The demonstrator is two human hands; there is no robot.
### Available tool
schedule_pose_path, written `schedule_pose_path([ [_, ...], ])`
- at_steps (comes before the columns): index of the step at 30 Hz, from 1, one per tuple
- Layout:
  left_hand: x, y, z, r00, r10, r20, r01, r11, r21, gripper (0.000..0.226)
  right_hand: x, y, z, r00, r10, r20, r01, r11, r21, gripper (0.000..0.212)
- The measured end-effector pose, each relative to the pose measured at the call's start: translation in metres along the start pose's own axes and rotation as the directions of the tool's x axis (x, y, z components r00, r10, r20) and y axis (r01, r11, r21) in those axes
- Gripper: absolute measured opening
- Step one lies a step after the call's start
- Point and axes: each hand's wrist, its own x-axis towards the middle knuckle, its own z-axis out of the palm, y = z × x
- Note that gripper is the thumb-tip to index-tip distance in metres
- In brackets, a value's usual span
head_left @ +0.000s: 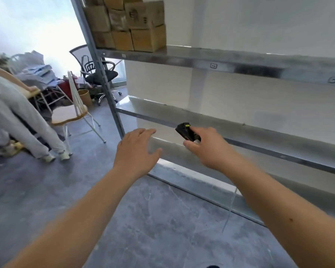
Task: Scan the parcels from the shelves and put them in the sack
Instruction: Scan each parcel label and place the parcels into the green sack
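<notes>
Several brown cardboard parcels (132, 24) are stacked at the left end of the upper metal shelf (230, 62). My right hand (209, 147) grips a small black scanner (186, 131) with a yellow tip, in front of the middle shelf (249, 132), which shows no parcels. My left hand (137, 151) reaches forward with straight, spread fingers and holds nothing, just left of the scanner near the shelf's upright post (104, 82). No sack is in view.
A person in light clothes (21, 120) stands at the left beside a wooden chair (74, 113). A black office chair (99, 74), a small bin (84, 96) and a cluttered table sit behind. Grey floor (143, 219) spreads below the bottom shelf.
</notes>
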Motion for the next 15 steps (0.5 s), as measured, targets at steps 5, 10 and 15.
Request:
schedule_pose_path([
  [5,0.053,-0.007,-0.022,0.999,0.031,-0.041,-0.032,0.999,-0.03,0.065,0.045,-0.03,-0.022,0.997,-0.079,-0.014,0.078,0.995,-0.06,0.013],
  [10,0.125,-0.024,-0.036,0.991,0.093,-0.093,-0.095,0.995,-0.016,0.064,0.116,-0.049,-0.043,0.992,-0.12,-0.047,0.115,0.988,-0.107,0.018],
  [15,0.214,-0.04,-0.047,0.984,0.112,-0.141,-0.114,0.994,-0.004,0.067,0.2,-0.063,-0.061,0.974,-0.212,-0.084,0.201,0.972,-0.121,0.031],
])
